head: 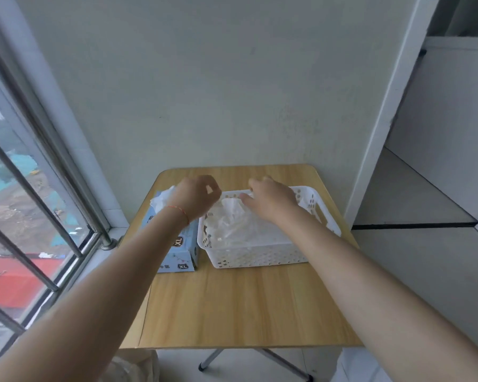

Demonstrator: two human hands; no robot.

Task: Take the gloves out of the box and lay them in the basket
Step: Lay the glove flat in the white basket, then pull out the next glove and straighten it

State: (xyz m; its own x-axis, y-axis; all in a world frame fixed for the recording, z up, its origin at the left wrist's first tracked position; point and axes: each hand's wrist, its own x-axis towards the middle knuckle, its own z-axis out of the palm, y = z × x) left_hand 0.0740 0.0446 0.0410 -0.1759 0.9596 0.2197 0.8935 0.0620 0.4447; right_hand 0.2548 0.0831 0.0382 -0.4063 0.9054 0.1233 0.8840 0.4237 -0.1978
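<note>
Both my arms are out over the wooden surface (232, 307). My left hand (196, 198) hangs above the gap between the blue glove box (181, 252) and the white perforated basket (260, 256), fingers curled under; can't tell if they pinch anything. Thin red string on that wrist. My right hand (271, 201) is over the far end of the basket, fingers bent down onto the gloves (240, 224); a grip on the film isn't clear from here. The gloves are a clear, crumpled pile inside the basket. One more white glove (162, 199) pokes up out of the box top, behind my left hand. Box sits just beside the basket on its left, marked XL on the near face. Window with bars (25, 188) to the left of the surface.
</note>
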